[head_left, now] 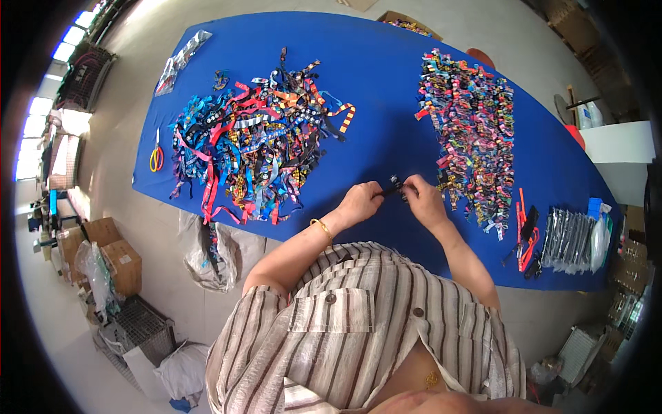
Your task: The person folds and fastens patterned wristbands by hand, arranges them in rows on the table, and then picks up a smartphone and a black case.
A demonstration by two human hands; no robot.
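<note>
- The left hand [358, 204] is out over the blue surface [383, 90], with its left fingers [373, 189] drawn together in a pinch on a small dark strap [390, 190]; thumb and forefinger have hardly any gap between them.
- The right hand [426, 204] meets it from the other side, its right fingers [412, 182] bent and close together, gripping the far end of the same piece; the exact contact is too small to make out.
- The dark strap spans the short gap between the two hands, near the surface's close edge; a pale-patterned bit shows at its upper side.
- Left of the hands lies a loose, tangled pile of colourful straps [258, 141], with some ends hanging over the near edge.
- Right of the hands, and near the right one, a long, dense spread of multicoloured bundles [476, 131] runs away from the person.
- Scissors [157, 157] with yellow and red handles lie beside the pile at the far left, and a clear plastic bag [183, 61] lies beyond them.
- At the right end, red-orange straps [529, 245] lie beside a row of dark items in clear wrapping [567, 240].
- A gold bracelet [322, 228] circles the left wrist.
</note>
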